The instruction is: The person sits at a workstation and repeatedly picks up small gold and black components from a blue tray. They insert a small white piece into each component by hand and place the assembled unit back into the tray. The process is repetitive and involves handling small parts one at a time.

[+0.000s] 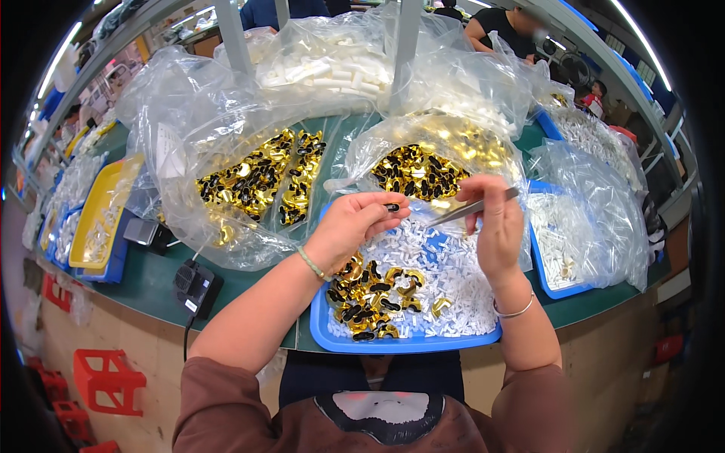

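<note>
Between the fingertips of my left hand is a small black-and-gold part, its far end showing past the thumb. My right hand grips a pair of metal tweezers, their tips pointing left toward my left hand. Both hands are above a blue tray. Small white plastic pieces cover most of the tray, and a heap of black-and-gold parts lies at its near left. Whether the tweezers pinch anything is too small to tell.
Clear bags of gold-and-black parts lie behind the tray. Farther back, a big bag holds white tubes. A second blue tray is at right, a yellow tray and black adapter at left. Metal posts rise behind; a person works beyond.
</note>
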`<state>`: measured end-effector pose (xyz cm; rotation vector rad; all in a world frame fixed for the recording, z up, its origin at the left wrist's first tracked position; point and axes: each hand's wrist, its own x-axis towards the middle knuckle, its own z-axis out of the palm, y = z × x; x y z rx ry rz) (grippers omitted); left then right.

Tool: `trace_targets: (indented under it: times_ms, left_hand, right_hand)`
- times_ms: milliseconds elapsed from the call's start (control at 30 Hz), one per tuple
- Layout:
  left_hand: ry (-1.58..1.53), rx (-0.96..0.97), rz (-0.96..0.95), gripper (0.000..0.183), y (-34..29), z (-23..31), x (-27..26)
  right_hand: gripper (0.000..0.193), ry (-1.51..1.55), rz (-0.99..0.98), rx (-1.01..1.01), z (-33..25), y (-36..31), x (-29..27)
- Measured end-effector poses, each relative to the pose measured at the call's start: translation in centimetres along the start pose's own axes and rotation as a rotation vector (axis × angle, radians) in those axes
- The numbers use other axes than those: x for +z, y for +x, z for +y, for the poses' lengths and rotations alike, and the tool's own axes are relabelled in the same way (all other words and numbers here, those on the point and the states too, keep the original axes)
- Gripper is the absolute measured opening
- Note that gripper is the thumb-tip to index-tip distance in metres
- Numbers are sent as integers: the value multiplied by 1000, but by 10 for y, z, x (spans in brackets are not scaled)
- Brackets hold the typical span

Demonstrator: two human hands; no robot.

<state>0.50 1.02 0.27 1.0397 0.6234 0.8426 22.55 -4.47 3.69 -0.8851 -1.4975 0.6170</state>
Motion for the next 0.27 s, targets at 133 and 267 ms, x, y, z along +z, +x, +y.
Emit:
trace_targets:
  times_ms: [133,267]
  left_hand:
    - [-143,25,12,35,1,1,-5]
    - [-156,46,14,37,1,-1,-6]
  right_hand:
    - [15,279,22,160,-3,5,8]
    - [23,44,-177,113,10,-1,7]
